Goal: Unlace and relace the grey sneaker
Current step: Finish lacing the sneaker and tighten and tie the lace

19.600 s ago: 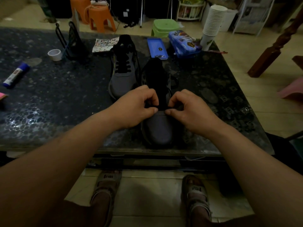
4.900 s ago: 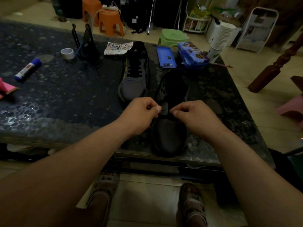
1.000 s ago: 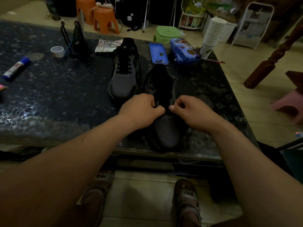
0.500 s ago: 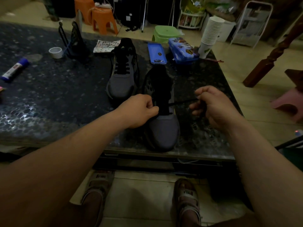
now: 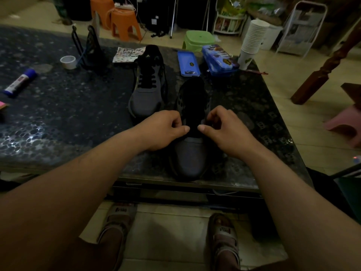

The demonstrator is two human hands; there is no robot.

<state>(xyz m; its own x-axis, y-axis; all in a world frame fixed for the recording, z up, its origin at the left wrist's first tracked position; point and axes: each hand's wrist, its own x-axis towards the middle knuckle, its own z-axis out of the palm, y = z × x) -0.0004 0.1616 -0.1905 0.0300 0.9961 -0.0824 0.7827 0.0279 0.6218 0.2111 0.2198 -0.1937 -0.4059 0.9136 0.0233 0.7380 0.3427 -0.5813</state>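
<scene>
Your grey sneaker [image 5: 190,157] sits upright at the table's [image 5: 78,114] near edge, toe pointing at you. Its upper eyelets [image 5: 180,103] look empty.

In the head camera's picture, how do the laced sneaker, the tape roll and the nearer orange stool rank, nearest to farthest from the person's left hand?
1. Laced sneaker, just behind the left hand.
2. Tape roll, farther back to the left on the table.
3. Nearer orange stool, on the floor beyond the table.
</scene>
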